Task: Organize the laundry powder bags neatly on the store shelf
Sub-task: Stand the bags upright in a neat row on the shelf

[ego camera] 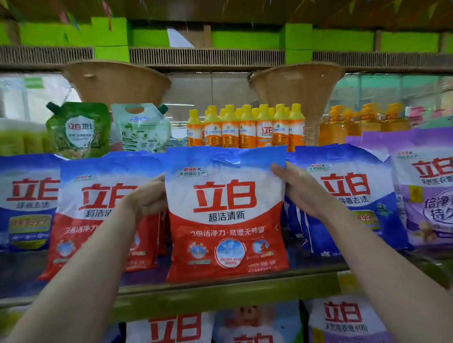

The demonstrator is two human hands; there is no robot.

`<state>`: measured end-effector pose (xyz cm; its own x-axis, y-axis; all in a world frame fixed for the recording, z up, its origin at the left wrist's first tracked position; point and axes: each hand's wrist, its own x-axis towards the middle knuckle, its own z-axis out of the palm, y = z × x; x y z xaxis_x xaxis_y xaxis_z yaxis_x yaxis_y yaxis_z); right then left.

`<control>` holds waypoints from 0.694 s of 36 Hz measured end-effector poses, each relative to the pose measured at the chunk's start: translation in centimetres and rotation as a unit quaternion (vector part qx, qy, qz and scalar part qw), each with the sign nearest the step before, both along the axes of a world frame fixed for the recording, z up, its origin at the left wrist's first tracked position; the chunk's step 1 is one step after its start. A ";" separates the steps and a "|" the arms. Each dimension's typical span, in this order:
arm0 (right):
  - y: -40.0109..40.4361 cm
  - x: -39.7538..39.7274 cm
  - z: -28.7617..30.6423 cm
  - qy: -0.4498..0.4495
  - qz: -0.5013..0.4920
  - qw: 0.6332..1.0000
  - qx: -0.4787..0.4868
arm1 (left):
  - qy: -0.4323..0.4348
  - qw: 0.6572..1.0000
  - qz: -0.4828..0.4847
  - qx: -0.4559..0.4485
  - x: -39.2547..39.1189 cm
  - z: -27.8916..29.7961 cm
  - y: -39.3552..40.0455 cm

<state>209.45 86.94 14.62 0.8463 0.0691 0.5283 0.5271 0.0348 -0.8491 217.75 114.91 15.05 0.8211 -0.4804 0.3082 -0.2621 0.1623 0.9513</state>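
Red powder bag (226, 213) (upright) between left hand (149, 197), right hand (298, 187)

The middle bag (226, 213) is blue at the top, white across the centre with big red characters, and red below with small round blue pictures. The left bag (91, 217) has the same blue, white and red bands. The far-left bag (22, 203) and the right bag (352, 198) are white over deep blue. The purple bag (436, 186) carries red characters. Behind stand orange bottles (247, 129) with yellow caps and a green pouch (80, 129). The shelf (226, 292) edge is olive green.
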 end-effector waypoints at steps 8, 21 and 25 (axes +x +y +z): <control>1.0 1.5 -0.1 -0.045 -0.102 0.993 0.035 | -0.114 0.976 0.180 0.035 0.7 0.8 -1.7; 1.6 3.7 0.3 -0.001 -0.070 0.992 0.101 | -0.082 0.974 0.147 -0.149 1.4 1.9 -1.4; 2.4 4.5 0.6 0.001 -0.100 0.985 0.141 | -0.047 0.972 0.172 -0.154 1.1 0.8 -1.0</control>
